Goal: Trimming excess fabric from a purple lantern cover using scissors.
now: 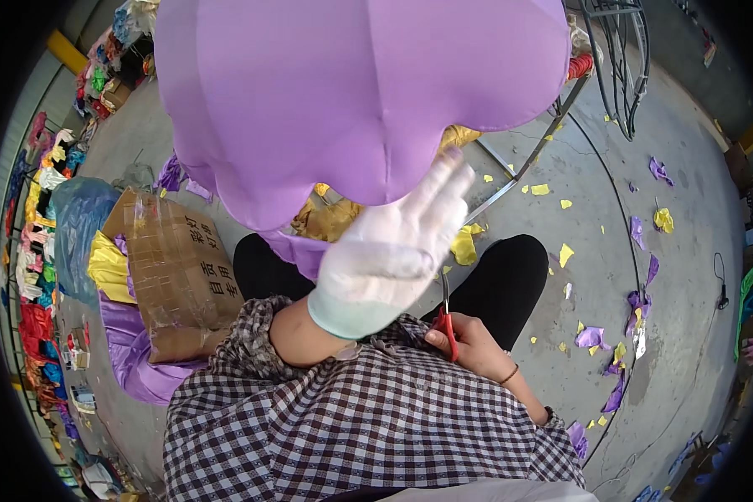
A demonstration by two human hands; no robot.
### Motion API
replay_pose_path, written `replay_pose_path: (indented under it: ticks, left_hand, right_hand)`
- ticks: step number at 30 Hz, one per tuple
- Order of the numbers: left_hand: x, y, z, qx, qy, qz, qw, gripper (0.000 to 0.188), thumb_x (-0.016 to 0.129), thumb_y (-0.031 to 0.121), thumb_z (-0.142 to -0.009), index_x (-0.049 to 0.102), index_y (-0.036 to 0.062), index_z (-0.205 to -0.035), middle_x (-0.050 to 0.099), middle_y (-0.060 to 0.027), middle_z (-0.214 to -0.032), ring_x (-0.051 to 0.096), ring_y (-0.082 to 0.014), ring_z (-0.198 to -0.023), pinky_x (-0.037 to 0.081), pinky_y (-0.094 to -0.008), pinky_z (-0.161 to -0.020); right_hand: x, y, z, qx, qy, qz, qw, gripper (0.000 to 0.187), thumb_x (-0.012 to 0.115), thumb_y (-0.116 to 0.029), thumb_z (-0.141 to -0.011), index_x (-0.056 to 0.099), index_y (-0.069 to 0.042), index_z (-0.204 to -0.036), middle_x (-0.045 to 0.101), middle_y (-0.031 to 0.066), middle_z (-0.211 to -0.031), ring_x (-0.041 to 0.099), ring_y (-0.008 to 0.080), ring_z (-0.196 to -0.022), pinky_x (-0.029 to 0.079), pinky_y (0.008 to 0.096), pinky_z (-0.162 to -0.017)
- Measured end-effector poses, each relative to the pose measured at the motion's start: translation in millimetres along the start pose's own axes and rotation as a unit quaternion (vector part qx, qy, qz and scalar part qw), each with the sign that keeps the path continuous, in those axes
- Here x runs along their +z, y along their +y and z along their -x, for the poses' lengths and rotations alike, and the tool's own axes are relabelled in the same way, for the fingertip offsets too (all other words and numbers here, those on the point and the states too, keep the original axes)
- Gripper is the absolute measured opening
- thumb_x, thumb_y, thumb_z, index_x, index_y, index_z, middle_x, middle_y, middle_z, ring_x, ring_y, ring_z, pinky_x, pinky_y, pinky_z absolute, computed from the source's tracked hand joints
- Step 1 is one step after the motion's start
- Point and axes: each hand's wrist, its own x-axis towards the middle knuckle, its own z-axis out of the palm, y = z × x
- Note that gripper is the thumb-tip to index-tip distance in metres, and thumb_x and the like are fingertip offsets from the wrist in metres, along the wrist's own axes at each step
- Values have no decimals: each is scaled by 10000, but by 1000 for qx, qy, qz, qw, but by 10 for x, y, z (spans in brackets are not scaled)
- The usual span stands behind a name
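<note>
A large lilac fabric-covered lobed form (351,92) fills the top of the view, in front of my knees. My left hand (385,251), in a white glove, lies flat against its lower edge with fingers stretched upward, holding nothing. My right hand (477,345) rests low by my lap, closed around the red handles of a pair of scissors (447,318); the blades point up toward the fabric. Yellow fabric (335,219) shows under the form, between my black-clad legs.
A taped cardboard box (176,276) lies at my left on purple cloth (134,360) beside a blue plastic bag (79,222). Coloured fabric bundles (35,251) line the left edge. Yellow and purple scraps (594,336) litter the concrete floor. A wire frame (619,67) stands far right.
</note>
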Motion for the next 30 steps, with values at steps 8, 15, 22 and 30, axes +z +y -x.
replay_pose_path:
  ticks: [8,15,22,30]
  left_hand:
    - [301,-30,-216,-39,-65,69,995,1144,588,-30,-633,-17,-28,-1605,-60,-228,-1692,-169,-344,-1561,-86,-503,-1251]
    - [412,-109,-481,-19,-101,113,988,1027,564,-43,-671,97,-25,-1585,43,-161,-1702,-146,-265,-1574,-24,-471,-1257]
    - [92,-240,-743,-1,-161,60,985,961,605,-49,-739,171,50,-1591,77,-73,-1706,-36,-215,-1581,200,-355,-1181]
    - [-397,-143,130,18,-193,-245,950,719,649,27,-886,336,30,-1534,381,-110,-1555,327,-252,-1474,406,-369,-1096]
  right_hand:
    - [-13,212,-54,-38,28,-43,998,559,699,-526,-924,667,32,-943,653,159,-817,629,258,-715,517,374,-697]
    - [11,92,-25,-54,51,-49,996,532,698,-501,-936,664,30,-938,650,155,-821,622,246,-718,515,369,-698]
    - [27,116,-43,2,7,-13,1000,475,705,-447,-953,657,26,-945,655,103,-807,605,205,-712,514,361,-687]
    - [-40,514,48,-4,222,-327,918,410,737,-363,-941,621,-7,-1108,645,49,-1012,608,132,-779,498,291,-703]
